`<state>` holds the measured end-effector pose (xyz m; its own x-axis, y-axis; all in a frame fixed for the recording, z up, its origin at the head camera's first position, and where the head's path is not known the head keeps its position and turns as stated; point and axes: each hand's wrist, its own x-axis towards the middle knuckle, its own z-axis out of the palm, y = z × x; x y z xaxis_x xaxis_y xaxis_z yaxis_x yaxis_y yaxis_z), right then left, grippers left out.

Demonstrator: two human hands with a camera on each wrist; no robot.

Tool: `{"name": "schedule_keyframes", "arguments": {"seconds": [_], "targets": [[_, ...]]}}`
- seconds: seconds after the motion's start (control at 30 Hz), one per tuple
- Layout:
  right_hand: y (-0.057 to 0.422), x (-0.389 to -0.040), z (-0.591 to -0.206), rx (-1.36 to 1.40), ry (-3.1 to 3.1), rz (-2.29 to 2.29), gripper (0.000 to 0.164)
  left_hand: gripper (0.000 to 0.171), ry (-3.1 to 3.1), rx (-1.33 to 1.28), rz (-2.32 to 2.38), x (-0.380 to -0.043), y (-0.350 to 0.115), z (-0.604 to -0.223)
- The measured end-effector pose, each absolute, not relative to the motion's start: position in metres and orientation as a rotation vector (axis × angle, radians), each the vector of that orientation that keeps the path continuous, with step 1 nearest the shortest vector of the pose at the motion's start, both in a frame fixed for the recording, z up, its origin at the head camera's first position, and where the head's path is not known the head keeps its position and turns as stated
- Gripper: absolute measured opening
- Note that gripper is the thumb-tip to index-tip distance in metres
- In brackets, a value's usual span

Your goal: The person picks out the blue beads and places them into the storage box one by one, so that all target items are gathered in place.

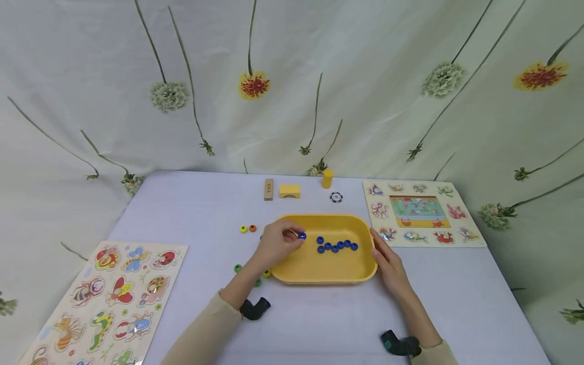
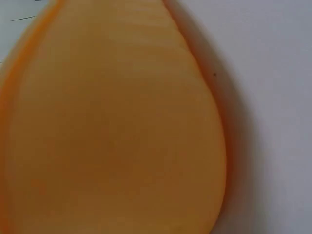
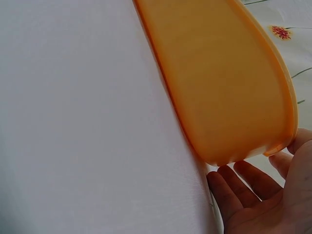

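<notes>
My left hand (image 1: 277, 243) pinches a blue bead (image 1: 302, 235) between thumb and fingertips, above the left part of a yellow tray (image 1: 319, 276). Several more blue beads (image 1: 335, 249) lie grouped on the tray floor, right of that hand. At the tray's right end, my right hand (image 1: 391, 266) holds the rim. In the right wrist view, the fingertips (image 3: 224, 170) meet the tray's outer wall (image 3: 224, 97), with the thumb by the rim. Only the tray's side (image 2: 117, 122) fills the left wrist view; the left hand is out of sight there.
Left of the tray lie a yellow bead (image 1: 243, 229), an orange bead (image 1: 252, 228) and green beads (image 1: 238, 268), some partly hidden by the left arm. Behind stand yellow blocks (image 1: 289, 191), a wooden block (image 1: 268, 189) and a chip (image 1: 336, 197). Puzzle boards (image 1: 123, 289) flank both sides.
</notes>
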<state>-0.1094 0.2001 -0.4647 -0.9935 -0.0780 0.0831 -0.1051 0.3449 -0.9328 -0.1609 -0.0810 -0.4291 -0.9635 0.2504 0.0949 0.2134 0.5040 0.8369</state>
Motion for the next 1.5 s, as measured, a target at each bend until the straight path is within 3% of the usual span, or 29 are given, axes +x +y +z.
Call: {"name": "schedule_keyframes", "arguments": {"seconds": [0.43,0.7,0.9,1.2,1.5], "targets": [[0.199,-0.109,-0.465,0.183,-2.553,1.776,0.045,0.016,2.699,0.369,1.011,-0.187,-0.042,-0.460],[0.197,-0.109,-0.466,0.189,-2.538,1.792,0.045,0.025,2.736,0.456,1.143,-0.166,-0.050,-0.454],[0.197,-0.109,-0.464,0.182,-2.556,1.764,0.045,0.023,2.886,0.573,1.536,-0.148,-0.087,-0.440],[0.200,-0.110,-0.464,0.196,-2.501,1.822,0.044,0.027,2.930,0.115,1.639,-0.152,-0.157,-0.457],[0.199,-0.110,-0.467,0.211,-2.493,1.813,0.044,0.031,2.744,-0.014,1.561,-0.157,-0.170,-0.489]]}}
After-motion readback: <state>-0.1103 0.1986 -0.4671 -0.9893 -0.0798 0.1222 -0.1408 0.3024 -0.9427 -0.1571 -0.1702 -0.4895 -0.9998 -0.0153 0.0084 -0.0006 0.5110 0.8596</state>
